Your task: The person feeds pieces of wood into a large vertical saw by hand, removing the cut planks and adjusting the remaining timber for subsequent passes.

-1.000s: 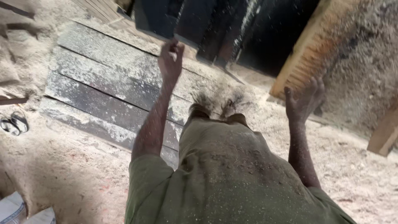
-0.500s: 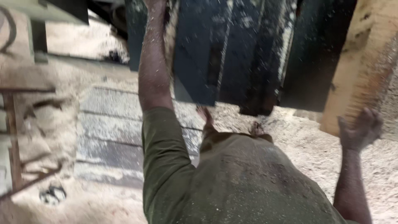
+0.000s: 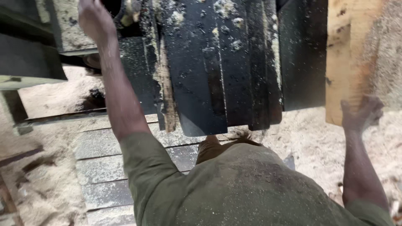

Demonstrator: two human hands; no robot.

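The left hand (image 3: 94, 19) has risen to the upper left, fingers curled against the dark machine (image 3: 217, 62). The right hand (image 3: 361, 114), fingers loosely spread, now touches the wooden board (image 3: 345, 50) at right.

A pale, rough-sawn wooden plank (image 3: 344, 54), dusted with sawdust, stands tilted just right of the dark metal machine housing (image 3: 217, 67), its lower end above the sawdust-covered ground.

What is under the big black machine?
Under the black machine you can see a sawdust-covered floor, grey planks and the person's foot poking out. Anything farther beneath is hidden by the machine's dark panels.
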